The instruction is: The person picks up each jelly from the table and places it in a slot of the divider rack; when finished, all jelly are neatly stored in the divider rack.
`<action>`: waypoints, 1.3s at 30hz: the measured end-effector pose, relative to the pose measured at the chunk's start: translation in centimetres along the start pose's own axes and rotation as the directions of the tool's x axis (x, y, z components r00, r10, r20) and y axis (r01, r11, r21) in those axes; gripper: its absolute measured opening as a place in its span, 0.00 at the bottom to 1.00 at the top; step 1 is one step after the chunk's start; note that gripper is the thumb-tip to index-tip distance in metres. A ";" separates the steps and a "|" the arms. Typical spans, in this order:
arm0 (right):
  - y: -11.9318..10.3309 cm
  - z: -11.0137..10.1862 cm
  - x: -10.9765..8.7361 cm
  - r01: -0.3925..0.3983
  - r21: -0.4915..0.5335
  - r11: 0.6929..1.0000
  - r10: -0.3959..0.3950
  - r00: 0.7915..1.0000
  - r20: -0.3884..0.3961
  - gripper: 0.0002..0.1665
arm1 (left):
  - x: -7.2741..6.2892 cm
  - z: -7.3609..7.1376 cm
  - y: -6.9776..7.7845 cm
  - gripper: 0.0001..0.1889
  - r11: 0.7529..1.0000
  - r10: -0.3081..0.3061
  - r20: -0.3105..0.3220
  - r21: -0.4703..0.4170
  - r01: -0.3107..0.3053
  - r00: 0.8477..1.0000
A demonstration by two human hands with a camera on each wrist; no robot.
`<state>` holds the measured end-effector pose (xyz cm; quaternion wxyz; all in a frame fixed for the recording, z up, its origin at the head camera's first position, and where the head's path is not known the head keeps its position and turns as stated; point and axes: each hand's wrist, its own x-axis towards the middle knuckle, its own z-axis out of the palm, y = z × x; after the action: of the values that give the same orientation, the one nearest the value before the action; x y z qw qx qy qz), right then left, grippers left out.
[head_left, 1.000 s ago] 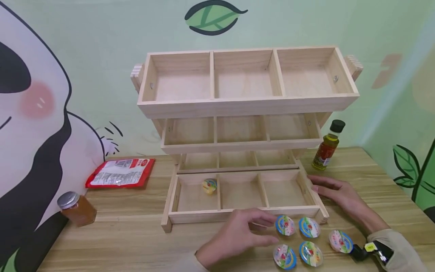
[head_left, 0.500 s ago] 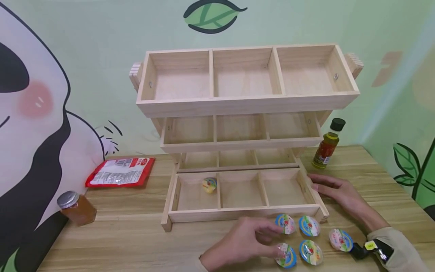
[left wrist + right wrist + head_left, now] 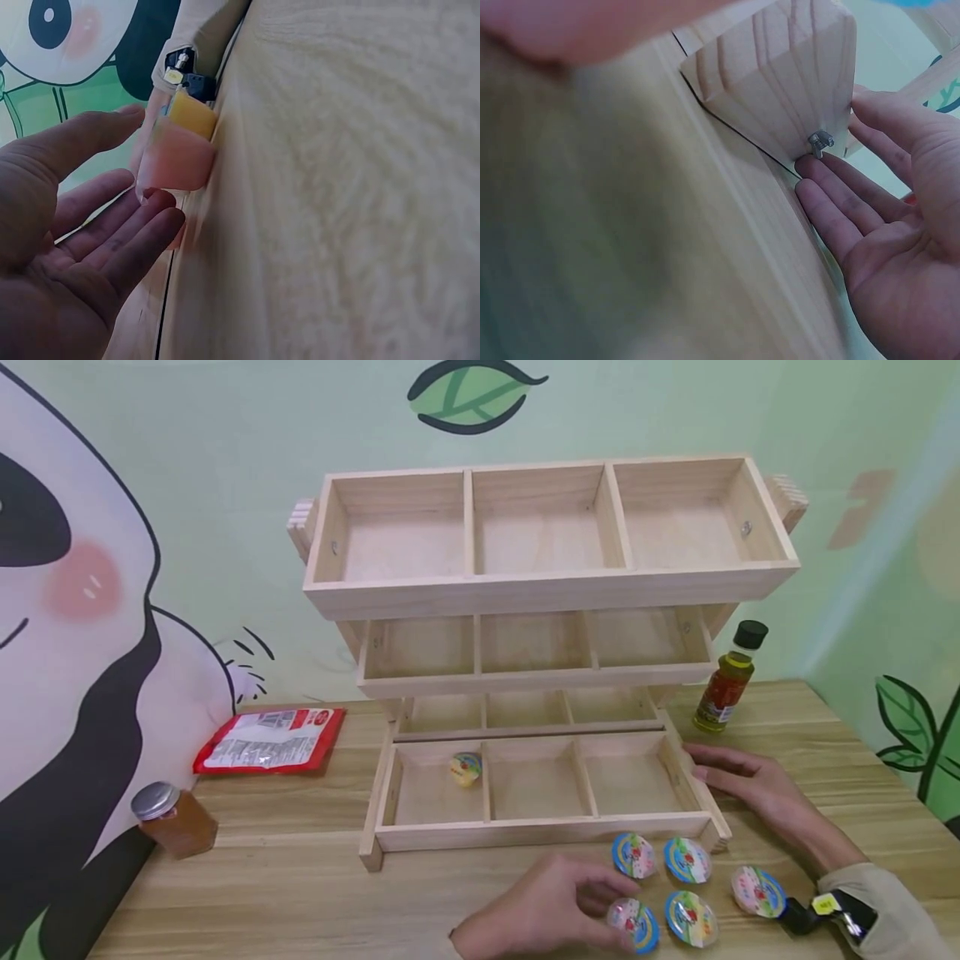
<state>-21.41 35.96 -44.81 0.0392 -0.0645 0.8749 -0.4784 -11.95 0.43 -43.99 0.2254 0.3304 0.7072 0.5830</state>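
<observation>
In the head view my left hand (image 3: 551, 906) is beside a jelly cup (image 3: 633, 927) with a blue and pink lid, at the front of the table. The left wrist view shows this pink cup (image 3: 176, 157) between the spread thumb and fingers (image 3: 142, 247); the thumb stands apart from it, and whether a fingertip touches it I cannot tell. My right hand (image 3: 757, 785) rests its fingertips against the right side of the tiered wooden organizer (image 3: 540, 837). Those fingers (image 3: 832, 217) lie fairly straight near a wing nut (image 3: 820, 142) on the wooden side.
Several other jelly cups (image 3: 692, 918) lie to the right. One yellow cup (image 3: 465, 769) sits in the bottom tier's left compartment. An oil bottle (image 3: 726, 681) stands at the right. A red packet (image 3: 270, 742) and a jar (image 3: 176, 822) are at the left.
My left hand has moved down and right, from near the upper cup to around the lower left cup. The right hand has stayed at the organizer's side.
</observation>
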 end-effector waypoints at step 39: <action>0.4 0.0 0.2 0.005 0.003 1.000 -0.005 1.000 0.002 0.35 | 0.2 0.4 -0.7 0.23 1.000 0.007 0.045 0.022 -0.008 0.999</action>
<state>-21.59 36.17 -45.10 0.0389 -0.0670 0.8740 -0.4796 -11.93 0.74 -44.73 0.2354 0.3488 0.7070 0.5684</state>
